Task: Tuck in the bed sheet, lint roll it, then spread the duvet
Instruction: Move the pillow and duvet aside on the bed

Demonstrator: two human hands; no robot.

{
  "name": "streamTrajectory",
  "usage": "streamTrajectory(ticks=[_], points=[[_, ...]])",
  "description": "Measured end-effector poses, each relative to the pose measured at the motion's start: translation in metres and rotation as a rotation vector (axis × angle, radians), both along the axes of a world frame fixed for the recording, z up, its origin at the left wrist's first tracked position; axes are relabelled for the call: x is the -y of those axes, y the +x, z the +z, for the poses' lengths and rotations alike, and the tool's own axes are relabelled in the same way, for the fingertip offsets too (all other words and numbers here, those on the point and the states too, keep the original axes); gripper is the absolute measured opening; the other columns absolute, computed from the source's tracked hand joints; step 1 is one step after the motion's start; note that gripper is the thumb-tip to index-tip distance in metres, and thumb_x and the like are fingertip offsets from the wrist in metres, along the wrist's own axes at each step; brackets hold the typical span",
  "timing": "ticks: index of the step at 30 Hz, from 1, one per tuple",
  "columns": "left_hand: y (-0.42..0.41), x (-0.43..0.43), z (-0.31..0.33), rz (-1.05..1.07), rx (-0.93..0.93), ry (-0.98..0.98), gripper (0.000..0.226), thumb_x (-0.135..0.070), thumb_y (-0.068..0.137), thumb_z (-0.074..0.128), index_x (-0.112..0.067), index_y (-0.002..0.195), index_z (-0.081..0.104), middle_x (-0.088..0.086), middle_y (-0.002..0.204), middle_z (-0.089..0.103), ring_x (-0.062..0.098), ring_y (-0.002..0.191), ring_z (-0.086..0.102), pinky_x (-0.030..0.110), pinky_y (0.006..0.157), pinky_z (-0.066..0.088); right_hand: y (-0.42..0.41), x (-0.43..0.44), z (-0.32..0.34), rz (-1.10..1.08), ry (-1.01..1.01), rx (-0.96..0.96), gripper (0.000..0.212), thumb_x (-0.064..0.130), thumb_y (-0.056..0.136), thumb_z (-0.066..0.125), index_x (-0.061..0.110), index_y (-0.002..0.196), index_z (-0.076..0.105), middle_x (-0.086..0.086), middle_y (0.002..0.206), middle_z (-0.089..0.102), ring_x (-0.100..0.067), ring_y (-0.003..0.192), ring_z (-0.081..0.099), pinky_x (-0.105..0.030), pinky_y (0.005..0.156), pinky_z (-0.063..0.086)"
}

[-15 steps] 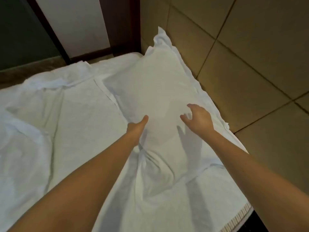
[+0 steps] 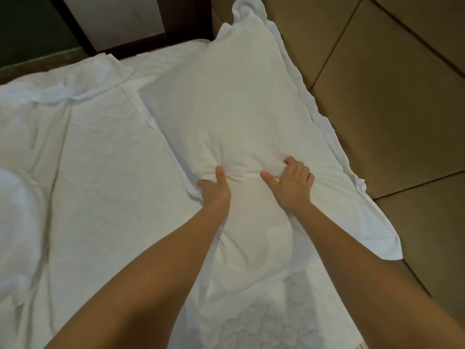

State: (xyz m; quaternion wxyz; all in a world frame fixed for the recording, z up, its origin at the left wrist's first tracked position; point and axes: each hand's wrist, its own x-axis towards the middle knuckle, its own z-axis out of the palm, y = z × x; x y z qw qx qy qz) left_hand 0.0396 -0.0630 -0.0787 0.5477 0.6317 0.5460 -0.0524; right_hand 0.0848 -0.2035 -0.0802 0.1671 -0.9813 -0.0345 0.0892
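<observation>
A white pillow (image 2: 239,102) with a flanged edge lies along the right side of the bed, its far end against the wall. My left hand (image 2: 215,188) grips its left edge, thumb on top and fingers hidden under it. My right hand (image 2: 292,182) holds the pillow's middle with curled fingers bunching the fabric. A white bed sheet (image 2: 100,172) covers the mattress to the left, creased. A rumpled white duvet (image 2: 15,210) lies heaped at the far left.
A tan padded wall (image 2: 390,96) with dark seams runs along the right of the bed. A dark wooden frame (image 2: 151,39) stands at the head end. The mattress edge with its trim (image 2: 185,345) shows at the bottom.
Both hands have closed on the pillow, the right going from open fingers to a bunching grip. The pillow now looks larger and nearer in view.
</observation>
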Motion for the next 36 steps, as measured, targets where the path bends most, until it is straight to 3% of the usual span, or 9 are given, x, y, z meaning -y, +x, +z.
streamTrajectory(ticks=[4, 9, 13, 19, 21, 24, 29, 32, 36], points=[[-0.025, -0.028, 0.006, -0.019, 0.114, 0.064, 0.067, -0.046, 0.093, 0.049, 0.000, 0.141, 0.035, 0.016, 0.143, 0.042, 0.029, 0.130, 0.042, 0.031, 0.106, 0.031, -0.001, -0.005, 0.012, 0.035, 0.047, 0.031, 0.063, 0.060, 0.083, 0.055, 0.010, 0.120, 0.045, -0.008, 0.120, 0.051, -0.029, 0.111, 0.045, -0.035, 0.092, 0.026], [-0.062, -0.041, 0.041, -0.034, 0.163, 0.064, 0.059, -0.042, 0.094, 0.050, 0.001, 0.133, 0.046, 0.016, 0.133, 0.052, 0.031, 0.121, 0.050, 0.036, 0.103, 0.040, -0.030, -0.014, 0.052, 0.063, 0.072, 0.009, 0.058, 0.061, 0.078, 0.061, 0.011, 0.105, 0.046, -0.009, 0.102, 0.059, -0.031, 0.094, 0.056, -0.037, 0.080, 0.039], [-0.129, -0.062, 0.074, -0.098, 0.142, 0.142, 0.047, -0.038, 0.095, 0.051, 0.003, 0.118, 0.057, 0.015, 0.117, 0.060, 0.028, 0.108, 0.057, 0.024, 0.083, 0.041, -0.112, -0.030, 0.064, -0.009, 0.135, -0.068, 0.060, 0.061, 0.077, 0.062, 0.009, 0.105, 0.049, -0.011, 0.103, 0.061, -0.032, 0.098, 0.057, -0.038, 0.080, 0.041], [-0.258, -0.101, 0.085, -0.277, -0.044, 0.217, 0.051, -0.041, 0.095, 0.048, 0.000, 0.124, 0.054, 0.018, 0.127, 0.056, 0.030, 0.116, 0.053, 0.026, 0.085, 0.039, -0.259, -0.050, 0.059, 0.040, 0.179, -0.152, 0.055, 0.060, 0.080, 0.059, 0.008, 0.098, 0.051, -0.008, 0.096, 0.057, -0.029, 0.091, 0.055, -0.036, 0.078, 0.040], [-0.289, -0.110, 0.071, -0.289, -0.169, 0.088, 0.062, -0.044, 0.093, 0.049, -0.002, 0.137, 0.042, 0.017, 0.140, 0.046, 0.031, 0.126, 0.046, 0.033, 0.101, 0.037, -0.274, -0.042, 0.058, 0.120, 0.163, -0.209, 0.056, 0.068, 0.079, 0.049, 0.014, 0.091, 0.048, -0.003, 0.089, 0.053, -0.027, 0.089, 0.055, -0.033, 0.074, 0.035], [-0.294, -0.118, 0.064, -0.285, -0.184, 0.097, 0.073, -0.050, 0.090, 0.052, -0.003, 0.142, 0.032, 0.016, 0.142, 0.043, 0.034, 0.126, 0.046, 0.039, 0.103, 0.039, -0.254, -0.037, 0.062, 0.150, 0.157, -0.105, 0.060, 0.072, 0.073, 0.025, 0.017, 0.082, 0.048, 0.000, 0.076, 0.051, -0.027, 0.082, 0.056, -0.030, 0.068, 0.027], [-0.242, -0.118, 0.078, -0.134, 0.155, 0.182, 0.085, -0.051, 0.085, 0.059, -0.019, 0.149, 0.013, 0.006, 0.152, 0.022, 0.025, 0.133, 0.035, 0.035, 0.104, 0.034, -0.188, -0.043, 0.077, 0.163, 0.200, -0.009, 0.059, 0.057, 0.084, 0.047, 0.006, 0.113, 0.057, -0.012, 0.109, 0.062, -0.032, 0.104, 0.055, -0.037, 0.088, 0.036], [-0.209, -0.118, 0.066, -0.080, 0.036, 0.065, 0.109, -0.068, 0.072, 0.061, -0.026, 0.150, -0.003, 0.009, 0.153, 0.018, 0.031, 0.138, 0.026, 0.048, 0.111, 0.028, -0.161, -0.048, 0.072, -0.041, 0.228, -0.079, 0.080, 0.059, 0.081, 0.060, 0.013, 0.141, 0.034, -0.010, 0.140, 0.042, -0.030, 0.129, 0.037, -0.042, 0.107, 0.025], [-0.193, -0.112, 0.040, -0.088, -0.188, 0.014, 0.127, -0.080, 0.057, 0.063, -0.025, 0.149, -0.006, 0.017, 0.148, 0.026, 0.036, 0.135, 0.030, 0.049, 0.110, 0.028, -0.154, -0.058, 0.045, -0.343, 0.253, -0.449, 0.114, 0.073, 0.068, 0.060, 0.018, 0.150, 0.002, -0.011, 0.155, 0.013, -0.029, 0.143, 0.012, -0.049, 0.116, 0.005]])
